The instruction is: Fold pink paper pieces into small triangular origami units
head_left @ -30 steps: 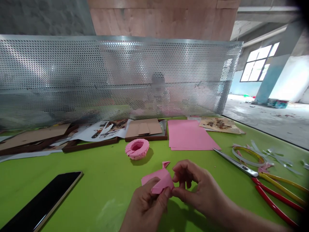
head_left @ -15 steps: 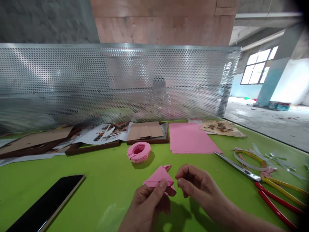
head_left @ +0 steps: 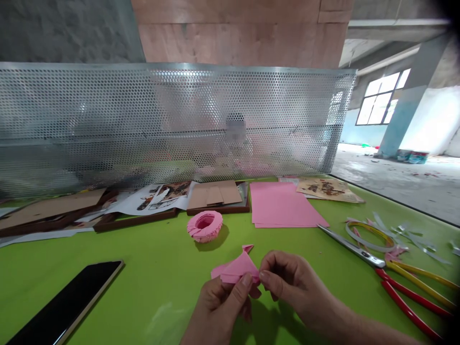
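Head view: left hand (head_left: 219, 306) pinches folded pink paper piece (head_left: 235, 269) between thumb and fingers, low centre, just above green table (head_left: 151, 268). Right hand (head_left: 291, 285) grips same piece at its right edge, thumb and forefinger closed on it. Small pink scrap (head_left: 247, 247) on table just behind piece. Pink paper ring (head_left: 204, 225) farther back. Pink sheet stack (head_left: 282, 205) right of ring. Scissors (head_left: 388, 273) at right, phone (head_left: 64, 304) at left, both well apart from hands
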A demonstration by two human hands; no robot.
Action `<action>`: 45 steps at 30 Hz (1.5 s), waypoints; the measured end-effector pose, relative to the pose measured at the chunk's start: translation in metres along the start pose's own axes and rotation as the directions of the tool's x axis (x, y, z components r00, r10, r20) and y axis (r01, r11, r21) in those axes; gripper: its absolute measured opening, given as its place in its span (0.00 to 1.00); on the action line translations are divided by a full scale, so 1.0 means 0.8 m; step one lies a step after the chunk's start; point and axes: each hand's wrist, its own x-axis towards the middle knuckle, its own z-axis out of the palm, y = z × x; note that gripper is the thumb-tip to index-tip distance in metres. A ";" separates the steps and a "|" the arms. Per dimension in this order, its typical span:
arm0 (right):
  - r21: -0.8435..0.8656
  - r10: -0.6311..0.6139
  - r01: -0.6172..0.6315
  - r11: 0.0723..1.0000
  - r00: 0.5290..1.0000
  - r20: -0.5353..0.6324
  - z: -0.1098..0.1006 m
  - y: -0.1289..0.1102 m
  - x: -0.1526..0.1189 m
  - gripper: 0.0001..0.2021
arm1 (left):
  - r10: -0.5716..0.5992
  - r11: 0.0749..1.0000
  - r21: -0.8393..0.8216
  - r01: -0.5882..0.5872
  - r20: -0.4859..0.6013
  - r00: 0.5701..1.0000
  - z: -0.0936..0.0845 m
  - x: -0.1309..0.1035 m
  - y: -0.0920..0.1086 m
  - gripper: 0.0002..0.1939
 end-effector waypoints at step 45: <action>-0.780 -0.566 0.510 0.363 0.785 0.250 -0.011 -0.012 -0.010 0.03 | -0.122 0.948 -0.289 0.131 0.047 0.991 -0.004 -0.001 0.006 0.10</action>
